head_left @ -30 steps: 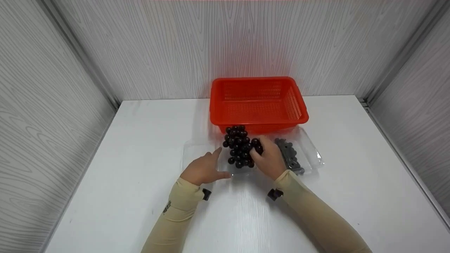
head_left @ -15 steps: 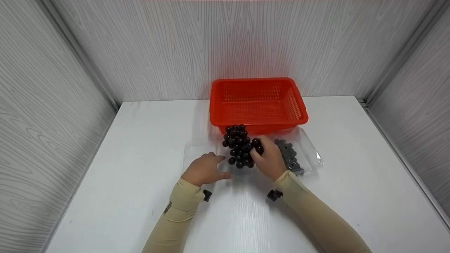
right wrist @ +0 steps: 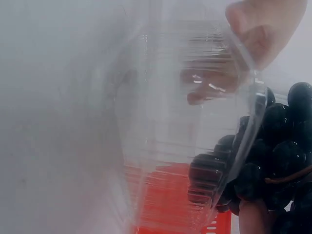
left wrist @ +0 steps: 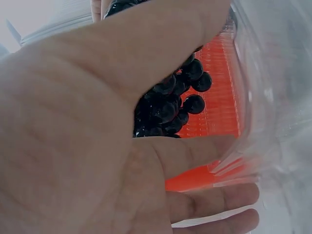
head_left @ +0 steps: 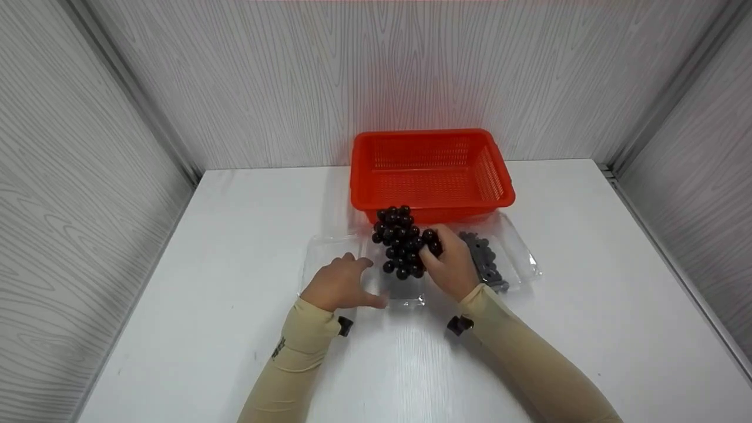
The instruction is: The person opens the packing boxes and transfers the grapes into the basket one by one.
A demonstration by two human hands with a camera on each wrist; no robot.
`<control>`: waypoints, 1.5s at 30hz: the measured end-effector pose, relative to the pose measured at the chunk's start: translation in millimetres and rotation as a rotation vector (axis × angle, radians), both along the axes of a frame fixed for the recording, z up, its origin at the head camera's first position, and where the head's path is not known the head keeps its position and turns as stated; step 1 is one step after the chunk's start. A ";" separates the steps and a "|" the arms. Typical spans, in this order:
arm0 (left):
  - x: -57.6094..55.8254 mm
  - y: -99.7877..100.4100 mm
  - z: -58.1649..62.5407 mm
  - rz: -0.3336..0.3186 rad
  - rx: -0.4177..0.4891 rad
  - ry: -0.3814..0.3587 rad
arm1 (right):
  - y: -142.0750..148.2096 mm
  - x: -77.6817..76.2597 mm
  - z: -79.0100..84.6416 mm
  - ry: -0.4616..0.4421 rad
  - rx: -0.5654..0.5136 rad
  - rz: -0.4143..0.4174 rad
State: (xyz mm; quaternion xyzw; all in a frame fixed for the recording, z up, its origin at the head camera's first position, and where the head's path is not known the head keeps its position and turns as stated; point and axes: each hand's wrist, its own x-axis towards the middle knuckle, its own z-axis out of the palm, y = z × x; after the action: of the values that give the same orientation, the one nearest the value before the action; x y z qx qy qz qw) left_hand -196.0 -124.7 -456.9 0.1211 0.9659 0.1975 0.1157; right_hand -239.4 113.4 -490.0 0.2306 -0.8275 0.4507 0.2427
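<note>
My right hand grips a bunch of dark, glossy grapes in front of the red basket. The bunch overlaps a clear plastic box in the head view. Close to its left, my left hand is spread in a C shape, thumb and fingers apart. In the left wrist view its fairly straight fingers lie right at the clear plastic, with the grapes beyond the thumb. Through the plastic wall, the right wrist view shows the left fingers.
The red slotted basket stands at the back, against the wall. Right of my right hand lies a grey knobbly cluster with clear plastic around it. A clear flap spreads out behind my left hand on the white table.
My left index finger has drawn in from its earlier raised stretch. The clear box's front edge shows closer to me, and the grapes have shifted very slightly upward in view.
</note>
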 end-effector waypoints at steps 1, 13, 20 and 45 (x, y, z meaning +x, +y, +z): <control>-0.1 -0.2 -0.4 0.000 -0.003 -0.003 | 0.3 -0.3 -0.3 0.001 -0.002 0.001; -2.3 -1.0 -3.9 0.010 -0.006 0.006 | 2.1 1.6 6.1 0.004 -0.037 0.006; -2.0 -2.0 -2.2 0.029 0.000 -0.037 | 3.8 6.4 14.4 0.014 -0.060 0.014; -7.9 -4.6 3.8 0.040 0.032 0.106 | 8.7 21.3 56.3 -0.072 -0.191 0.066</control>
State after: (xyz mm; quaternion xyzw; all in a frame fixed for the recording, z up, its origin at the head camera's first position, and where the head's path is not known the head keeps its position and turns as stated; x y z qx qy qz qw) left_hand -203.8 -129.2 -453.1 0.1141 0.9695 0.2087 0.0587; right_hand -218.1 122.1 -433.7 0.2173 -0.7811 0.5431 0.2185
